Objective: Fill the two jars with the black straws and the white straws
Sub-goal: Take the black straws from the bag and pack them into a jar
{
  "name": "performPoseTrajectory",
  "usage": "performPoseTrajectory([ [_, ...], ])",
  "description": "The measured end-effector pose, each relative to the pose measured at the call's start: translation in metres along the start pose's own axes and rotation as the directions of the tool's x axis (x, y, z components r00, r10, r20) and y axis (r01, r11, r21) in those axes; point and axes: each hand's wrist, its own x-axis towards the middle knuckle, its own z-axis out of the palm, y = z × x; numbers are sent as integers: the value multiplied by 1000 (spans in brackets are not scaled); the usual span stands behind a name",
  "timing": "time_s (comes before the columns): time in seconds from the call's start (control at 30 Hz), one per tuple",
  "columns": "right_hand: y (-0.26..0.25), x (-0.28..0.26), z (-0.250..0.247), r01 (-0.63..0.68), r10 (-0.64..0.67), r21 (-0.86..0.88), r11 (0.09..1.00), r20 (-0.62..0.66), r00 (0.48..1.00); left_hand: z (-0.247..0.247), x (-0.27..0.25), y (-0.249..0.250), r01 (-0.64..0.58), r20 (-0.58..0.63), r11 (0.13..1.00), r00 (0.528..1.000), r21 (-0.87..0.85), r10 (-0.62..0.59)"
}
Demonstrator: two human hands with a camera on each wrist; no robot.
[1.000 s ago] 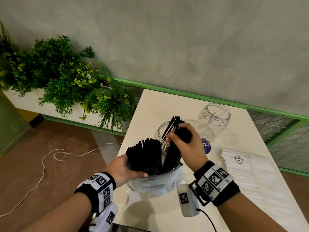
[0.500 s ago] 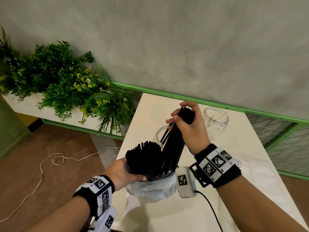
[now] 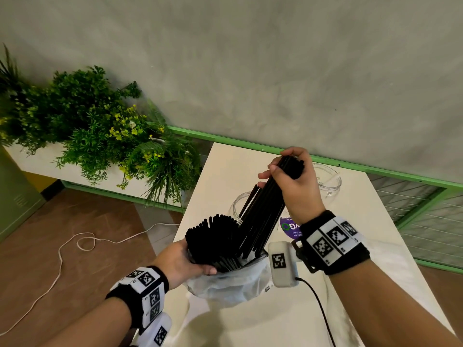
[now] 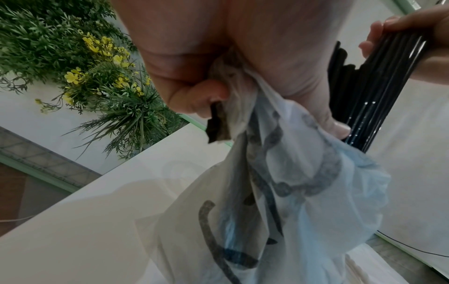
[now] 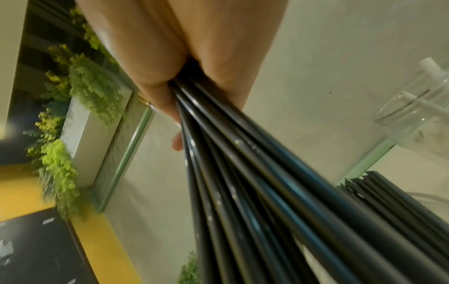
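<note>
My left hand (image 3: 185,261) grips a crumpled plastic bag (image 3: 230,284) with a thick bundle of black straws (image 3: 215,241) standing in it, above the table's near left part. My right hand (image 3: 293,181) grips a smaller bunch of black straws (image 3: 265,209) near their top ends, lifted partly out of the bag. Behind the bunch stands a clear jar (image 3: 238,206) with a few black straws in it. A second clear jar (image 3: 328,181) stands farther back right, with a white straw (image 5: 435,71) in it. The right wrist view shows the gripped straws (image 5: 243,173) fanning downward.
The white table (image 3: 230,166) meets a green rail (image 3: 375,169) and a grey wall at the back. A planter of green plants (image 3: 100,136) stands to the left. A white cord (image 3: 75,246) lies on the brown floor. A purple label (image 3: 288,227) shows under my right wrist.
My right hand has risen and moved back with its bunch of black straws, drawing them up out of the bag. My left hand has kept hold of the bag.
</note>
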Motion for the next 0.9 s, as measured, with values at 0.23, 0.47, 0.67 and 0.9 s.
performPoseTrajectory([
  [0.23, -12, 2, -18, -5, 8, 68, 998, -42, 999, -5, -4, 4, 2, 0, 997, 1000, 81, -2],
  [0.47, -28, 12, -43, 88, -62, 115, 989, -212, 975, -4, -3, 9, -2, -31, 987, 999, 164, 7],
  [0.67, -23, 22, -28, 309, -279, 17, 951, -381, 881, -3, -1, 6, 14, -37, 986, 999, 167, -8],
  [0.9, 21, 16, -20, 317, -317, -78, 945, -449, 835, -2, 0, 3, 44, -57, 981, 998, 190, -33],
])
